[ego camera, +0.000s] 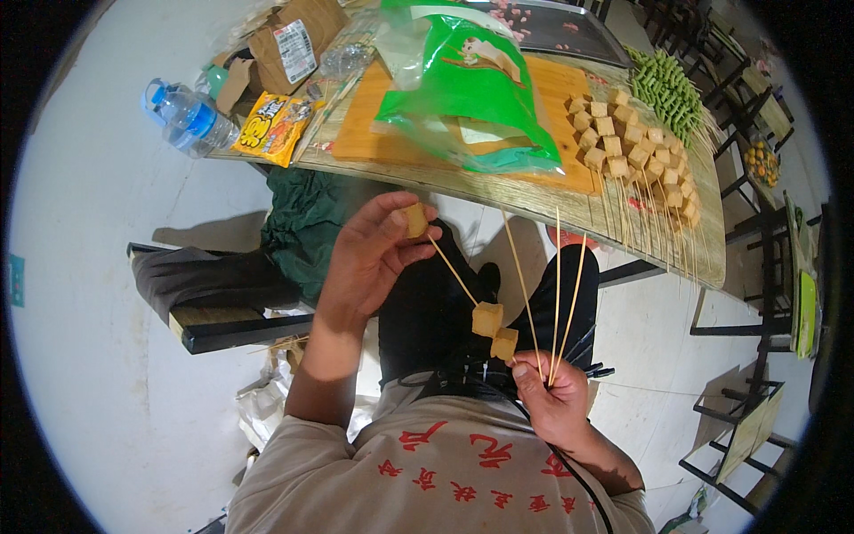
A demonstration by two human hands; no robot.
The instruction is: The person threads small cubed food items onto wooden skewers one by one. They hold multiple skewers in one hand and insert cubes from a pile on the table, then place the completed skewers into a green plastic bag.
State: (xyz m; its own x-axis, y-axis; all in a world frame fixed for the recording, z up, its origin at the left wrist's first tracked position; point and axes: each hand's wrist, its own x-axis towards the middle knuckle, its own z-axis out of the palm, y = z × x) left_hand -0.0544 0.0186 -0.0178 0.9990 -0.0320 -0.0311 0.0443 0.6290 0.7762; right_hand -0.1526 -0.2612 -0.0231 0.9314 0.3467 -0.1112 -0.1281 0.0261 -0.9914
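Observation:
Between the thumb and fingers of my left hand (370,250) is a tofu cube (416,220), at the tip of a thin bamboo skewer (454,270). Lower on that skewer sit two more golden tofu cubes (488,320), close together. My right hand (554,394) grips the skewer's lower end. The same fist holds three bare bamboo skewers (558,294), fanned upward. Whether the skewer's tip has entered the cube in my left fingers is hidden. Both hands are above my lap, in front of the table edge.
On the wooden table (707,250) lie a cutting board (360,127), a green plastic bag (467,100), piled tofu skewers (634,150) and green vegetable skewers (664,90). A metal tray (567,33) holds pink pieces. A water bottle (193,120) and yellow packet (277,127) lie left. A bench (220,327) stands left.

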